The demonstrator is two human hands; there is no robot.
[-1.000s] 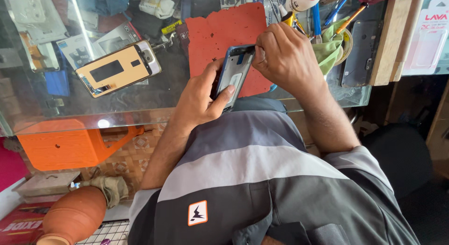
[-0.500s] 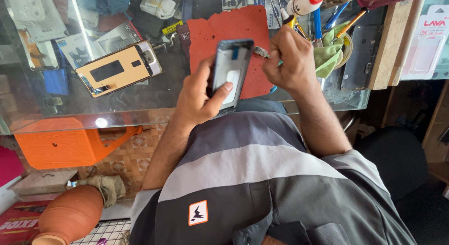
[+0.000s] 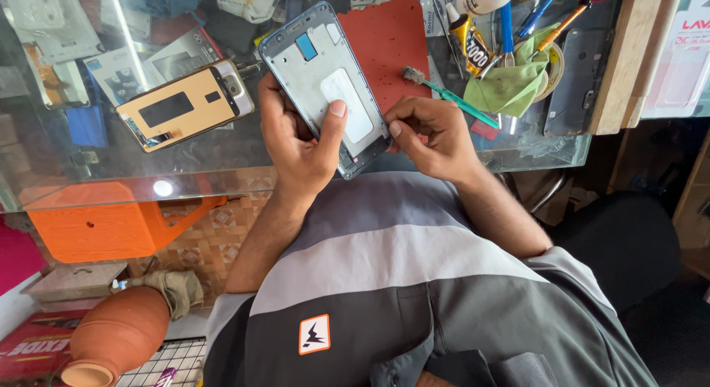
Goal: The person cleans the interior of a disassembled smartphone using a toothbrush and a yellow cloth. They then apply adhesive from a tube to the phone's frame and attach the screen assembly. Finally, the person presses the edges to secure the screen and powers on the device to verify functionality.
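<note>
Gripping flat grey phone frame (image 3: 325, 80) in left hand (image 3: 299, 147), right hand (image 3: 433, 136) fingers pinching teal brush (image 3: 451, 97)

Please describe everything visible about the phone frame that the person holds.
The phone frame is a flat grey panel with a thin blue rim, rounded corners, a small blue square and a pale rounded patch. It looks like metal or plastic. Tilted above the glass table, it is gripped by the left hand; the right hand touches its lower edge.

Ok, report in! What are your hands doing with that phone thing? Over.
Left hand grips the grey phone frame, thumb across it. Right hand holds a green brush, fingertips at the frame's edge. Red mat underneath, nothing blocking.
</note>
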